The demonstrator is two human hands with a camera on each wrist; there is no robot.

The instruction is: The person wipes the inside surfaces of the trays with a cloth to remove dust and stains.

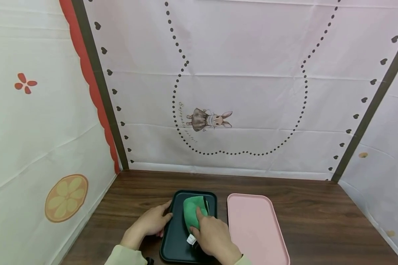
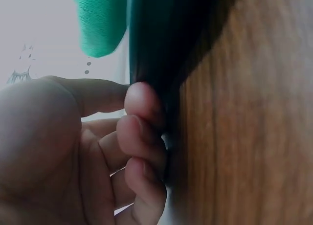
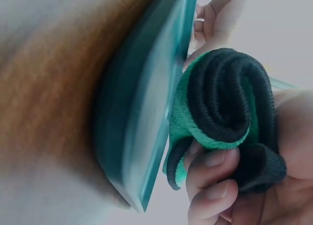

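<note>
A dark green tray (image 1: 174,243) lies on the wooden table. At its left side my left hand (image 1: 152,221) grips the rim, and the left wrist view has the thumb at the upper edge with curled fingers (image 2: 142,142) below. My right hand (image 1: 215,237) holds a green towel (image 1: 190,209) over the tray, index finger stretched along it. Rolled layers with black edging show at the towel's end (image 3: 220,98) in the right wrist view, fingers curled beneath. A white label (image 1: 191,239) sticks out at the near end.
Just right of the dark tray lies a pink tray (image 1: 252,217), on the same brown wooden table (image 1: 311,217). Printed white cloth (image 1: 245,103) hangs behind the table, with more cloth walls at left and right. Pale green sleeves (image 1: 126,255) cover the forearms.
</note>
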